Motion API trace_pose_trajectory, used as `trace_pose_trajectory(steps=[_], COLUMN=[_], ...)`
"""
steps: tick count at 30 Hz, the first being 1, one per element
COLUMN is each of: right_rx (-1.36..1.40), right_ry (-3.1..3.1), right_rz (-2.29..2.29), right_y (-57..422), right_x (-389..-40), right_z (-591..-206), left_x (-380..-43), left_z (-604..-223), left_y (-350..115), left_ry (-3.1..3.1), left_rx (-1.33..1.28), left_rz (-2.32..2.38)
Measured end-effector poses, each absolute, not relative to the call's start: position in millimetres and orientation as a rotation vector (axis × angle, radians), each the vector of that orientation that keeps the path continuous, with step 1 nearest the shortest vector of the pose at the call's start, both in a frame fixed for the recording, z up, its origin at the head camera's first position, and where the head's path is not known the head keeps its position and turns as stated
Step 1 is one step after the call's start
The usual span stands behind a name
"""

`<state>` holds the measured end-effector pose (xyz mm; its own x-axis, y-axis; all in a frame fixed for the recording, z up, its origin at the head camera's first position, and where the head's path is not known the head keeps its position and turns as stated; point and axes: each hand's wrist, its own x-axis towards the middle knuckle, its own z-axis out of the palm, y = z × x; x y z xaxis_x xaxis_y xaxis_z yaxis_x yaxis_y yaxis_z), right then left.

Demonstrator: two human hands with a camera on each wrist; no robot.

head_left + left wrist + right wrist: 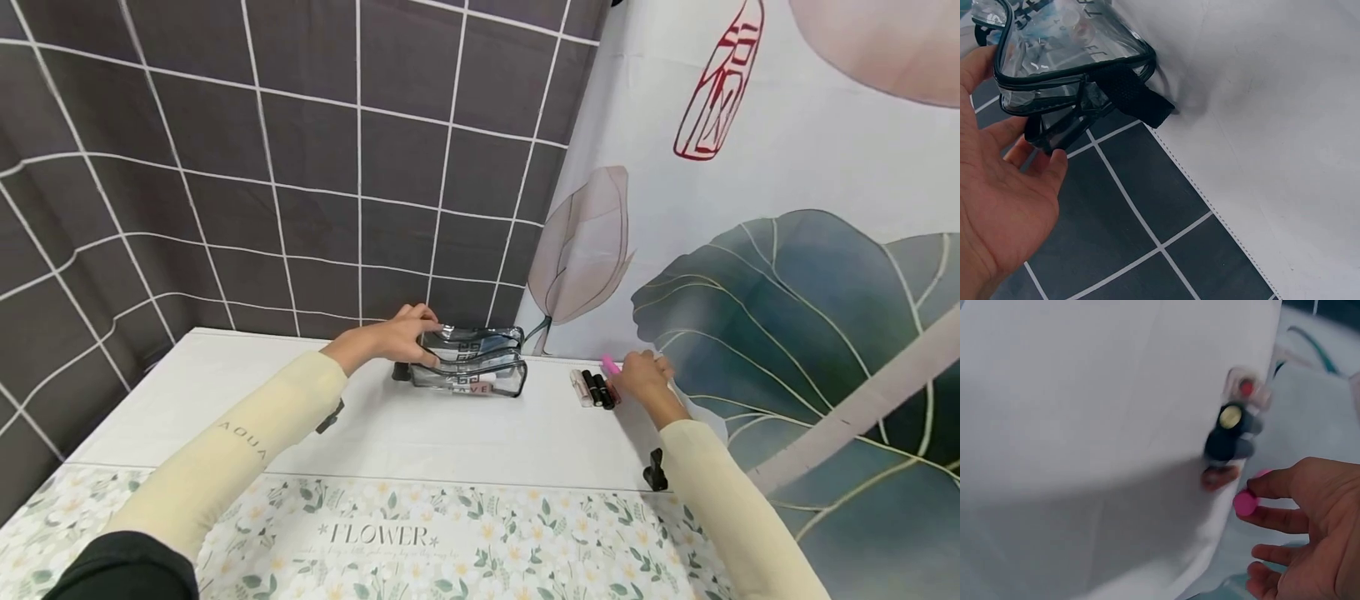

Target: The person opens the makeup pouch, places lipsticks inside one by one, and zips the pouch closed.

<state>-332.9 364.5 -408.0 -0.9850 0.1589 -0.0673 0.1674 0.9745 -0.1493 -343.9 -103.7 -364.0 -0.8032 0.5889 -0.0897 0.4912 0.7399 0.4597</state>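
Observation:
My left hand [401, 335] grips the left end of a clear zip pouch [468, 387] with black piping, thumb and fingers on either side of it. Small items show through its plastic, and a black strap [1135, 100] sticks out from its end. At the right, my right hand [1316, 519] pinches a pink tube [1245, 503] between thumb and forefinger, the other fingers bent loosely. Beside that hand, several small cosmetic tubes [597, 389] lie in a row: a pale pink one, black ones and a reddish one.
The white table [442, 442] ends at a dark grid-patterned cloth [300, 208] and a white printed cloth [585, 333] behind. A flower-print mat [375, 500] covers the front. A black clip [655, 471] sits by the right sleeve.

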Motion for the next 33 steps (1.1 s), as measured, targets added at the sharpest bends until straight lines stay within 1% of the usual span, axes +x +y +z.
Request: trace_pose_trajectory(steps=[6,18,26,33], right_rx=[0.089,-0.351,-0.615,-0.782], right_ry=[3.159,3.272,3.288,3.274], right_rz=[-0.337,-0.572,-0.484,-0.398], right_y=[339,266,221,196], right_x=[-333,-328,-322,-316], right_z=[-401,-356,-331,-331], left_x=[-343,-345,-346,-348], left_z=[-365,-366,-367,-368], left_y=[-102,-103,-107,-105], left_ry=[2.716,2.724,2.723,2.740], left_rx=[0.860,0.845,0.842,0.852], left_rz=[0.602,0.621,0.648,0.614])
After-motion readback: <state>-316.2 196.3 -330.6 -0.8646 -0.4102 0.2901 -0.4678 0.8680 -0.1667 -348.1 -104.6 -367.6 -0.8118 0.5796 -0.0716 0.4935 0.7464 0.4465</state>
